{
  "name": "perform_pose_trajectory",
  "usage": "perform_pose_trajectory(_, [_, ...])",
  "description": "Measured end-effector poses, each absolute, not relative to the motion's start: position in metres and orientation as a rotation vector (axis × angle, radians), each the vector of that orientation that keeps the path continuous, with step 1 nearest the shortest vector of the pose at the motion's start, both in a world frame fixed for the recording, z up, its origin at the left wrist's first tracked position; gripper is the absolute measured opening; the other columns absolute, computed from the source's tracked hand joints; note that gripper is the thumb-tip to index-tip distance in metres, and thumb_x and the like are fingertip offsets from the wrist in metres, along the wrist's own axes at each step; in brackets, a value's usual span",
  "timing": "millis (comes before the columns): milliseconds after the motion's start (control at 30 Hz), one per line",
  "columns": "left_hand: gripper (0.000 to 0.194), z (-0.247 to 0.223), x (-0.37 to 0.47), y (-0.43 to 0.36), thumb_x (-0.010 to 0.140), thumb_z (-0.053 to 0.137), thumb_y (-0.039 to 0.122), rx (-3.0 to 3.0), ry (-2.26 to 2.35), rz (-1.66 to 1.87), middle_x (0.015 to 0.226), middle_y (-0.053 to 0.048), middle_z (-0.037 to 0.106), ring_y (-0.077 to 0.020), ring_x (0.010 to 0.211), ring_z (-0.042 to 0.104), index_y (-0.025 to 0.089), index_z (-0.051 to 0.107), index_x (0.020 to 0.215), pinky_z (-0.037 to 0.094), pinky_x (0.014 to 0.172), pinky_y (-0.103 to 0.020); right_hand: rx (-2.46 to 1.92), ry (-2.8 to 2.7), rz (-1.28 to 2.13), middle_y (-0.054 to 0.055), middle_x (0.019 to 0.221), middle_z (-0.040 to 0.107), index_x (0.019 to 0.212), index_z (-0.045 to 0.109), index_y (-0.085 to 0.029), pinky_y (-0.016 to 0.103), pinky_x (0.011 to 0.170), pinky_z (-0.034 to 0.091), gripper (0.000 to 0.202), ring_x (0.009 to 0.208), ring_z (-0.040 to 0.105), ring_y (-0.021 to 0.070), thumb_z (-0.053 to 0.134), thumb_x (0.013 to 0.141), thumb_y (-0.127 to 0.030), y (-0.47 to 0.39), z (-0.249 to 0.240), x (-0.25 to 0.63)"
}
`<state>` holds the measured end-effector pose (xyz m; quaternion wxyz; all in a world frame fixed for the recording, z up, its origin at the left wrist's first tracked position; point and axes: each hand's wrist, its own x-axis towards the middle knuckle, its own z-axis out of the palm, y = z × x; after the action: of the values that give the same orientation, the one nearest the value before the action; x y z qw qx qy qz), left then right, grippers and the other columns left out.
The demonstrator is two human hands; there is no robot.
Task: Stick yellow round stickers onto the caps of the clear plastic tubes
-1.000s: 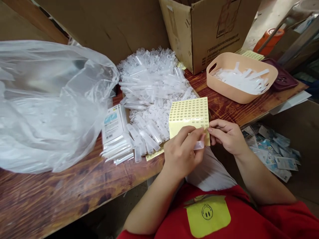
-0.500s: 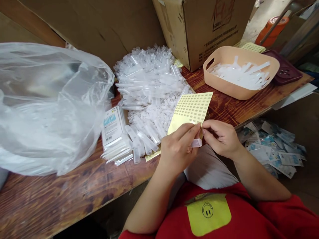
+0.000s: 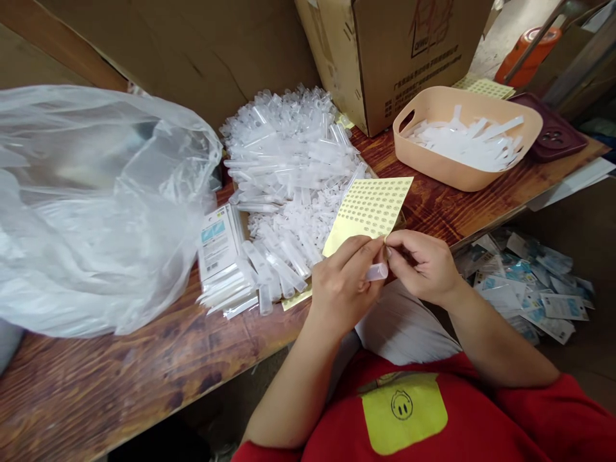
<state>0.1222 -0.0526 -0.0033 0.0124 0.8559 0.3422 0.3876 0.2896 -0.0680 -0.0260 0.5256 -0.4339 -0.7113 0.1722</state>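
Observation:
My left hand (image 3: 344, 282) is closed around a small translucent tube (image 3: 376, 272), whose open end sticks out to the right. Its fingertips also touch the lower edge of a yellow sticker sheet (image 3: 370, 205) with rows of small oval marks. My right hand (image 3: 423, 264) is pinched at the sheet's lower right corner, against the left fingertips; what it pinches is too small to make out. Beyond the sheet lies a heap of clear tubes and small white parts (image 3: 293, 154). A stack of printed cards in sleeves (image 3: 219, 247) lies left of several loose tubes (image 3: 276, 266).
A large clear plastic bag (image 3: 106, 212) covers the left of the wooden table (image 3: 158, 378). A peach basket (image 3: 433, 160) of white strips stands at the right, before a cardboard box (image 3: 375, 70). Packed items (image 3: 529, 289) lie below the table's right edge.
The right hand has shifted slightly left with its fingertips still together. The tube in the left hand has tilted up a little at its open end.

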Motion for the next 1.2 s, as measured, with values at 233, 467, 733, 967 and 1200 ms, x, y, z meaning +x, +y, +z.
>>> perform_pose_trajectory(233, [0.011,-0.006,0.125,-0.049,0.091,0.064,0.014,2.646,1.127,1.263,0.089,-0.005,0.076,-0.0135,0.081,0.073,0.016,0.071,0.098,0.056,0.070,-0.021,-1.064,-1.643,0.526,-0.001,0.072,0.067,0.085,0.064,-0.020,0.022,0.060,0.049,0.012,0.062,0.062,0.0113,0.055,0.091,-0.015,-0.067,-0.028,0.287])
perform_pose_trajectory(467, [0.007,-0.007,0.128,-0.047,0.089,0.066,0.015,2.354,1.299,1.379,0.085,-0.004,0.076,-0.0132,0.079,0.072,0.016,0.073,0.089,0.058,0.074,-0.023,-1.165,-1.467,0.752,-0.001,0.068,0.064,0.084,0.066,-0.020,0.024,0.058,0.048,0.013,0.060,0.061,0.0125,0.058,0.093,-0.025,-0.063,-0.031,0.283])
perform_pose_trajectory(733, [0.014,-0.010,0.129,-0.048,0.091,0.071,0.031,1.476,1.155,1.555,0.087,-0.005,0.078,-0.0135,0.072,0.071,0.019,0.076,0.086,0.056,0.061,-0.025,-1.303,-1.358,0.429,0.003,0.084,0.065,0.094,0.070,-0.019,0.027,0.059,0.050,0.009,0.065,0.059,0.0124,0.067,0.090,-0.026,-0.056,-0.028,0.287])
perform_pose_trajectory(967, [0.020,-0.016,0.134,-0.054,0.096,0.065,0.041,1.592,1.207,1.631,0.093,-0.004,0.073,-0.0134,0.077,0.070,0.024,0.075,0.093,0.057,0.066,-0.029,-1.013,-1.282,0.627,0.005,0.095,0.072,0.096,0.075,-0.022,0.030,0.073,0.059,0.010,0.088,0.068,0.0174,0.066,0.093,-0.020,-0.071,-0.005,0.262])
perform_pose_trajectory(1200, [0.010,-0.010,0.138,-0.061,0.091,0.069,0.019,1.769,1.197,1.802,0.086,0.000,0.071,-0.0123,0.082,0.067,0.024,0.078,0.094,0.057,0.076,-0.028,-1.003,-1.234,0.606,0.005,0.094,0.076,0.094,0.078,-0.024,0.036,0.083,0.061,0.011,0.089,0.072,0.0199,0.067,0.092,-0.022,-0.073,-0.001,0.251])
